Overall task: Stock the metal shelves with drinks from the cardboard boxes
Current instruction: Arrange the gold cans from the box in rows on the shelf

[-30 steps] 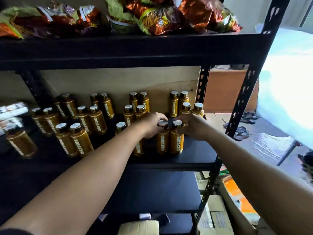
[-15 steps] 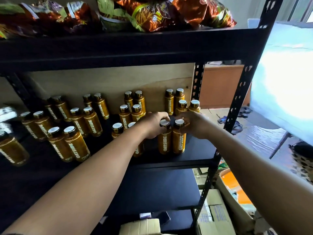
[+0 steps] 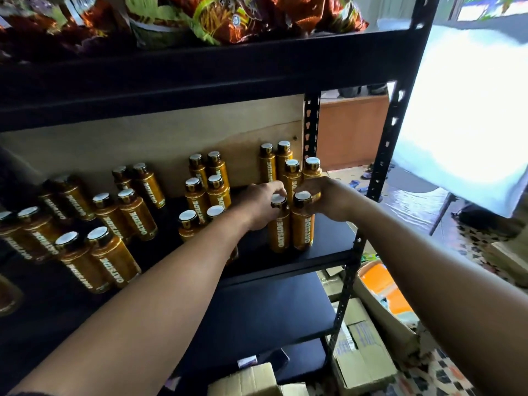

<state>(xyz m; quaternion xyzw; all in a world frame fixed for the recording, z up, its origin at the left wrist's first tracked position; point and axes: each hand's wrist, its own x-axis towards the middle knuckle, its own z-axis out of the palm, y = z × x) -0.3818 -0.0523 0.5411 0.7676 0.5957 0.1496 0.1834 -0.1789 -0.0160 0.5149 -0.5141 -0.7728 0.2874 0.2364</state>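
Observation:
Two gold drink bottles stand side by side near the front right of the black metal shelf (image 3: 323,247). My left hand (image 3: 261,202) grips the cap and neck of the left bottle (image 3: 278,230). My right hand (image 3: 325,198) grips the cap and neck of the right bottle (image 3: 303,228). Both bottles stand upright on the shelf board. Several more gold bottles (image 3: 125,212) stand in paired rows to the left and behind, up to the wooden back panel (image 3: 143,147).
Snack bags (image 3: 228,18) fill the shelf above. A lower black shelf (image 3: 257,318) lies beneath. Cardboard boxes (image 3: 363,355) sit on the floor at the lower right, beside the shelf's perforated upright (image 3: 345,287). A bright white sheet (image 3: 463,115) hangs on the right.
Both hands stay on the caps of the same two bottles. The bottles have shifted slightly back and to the right on the shelf; the view has tilted a little.

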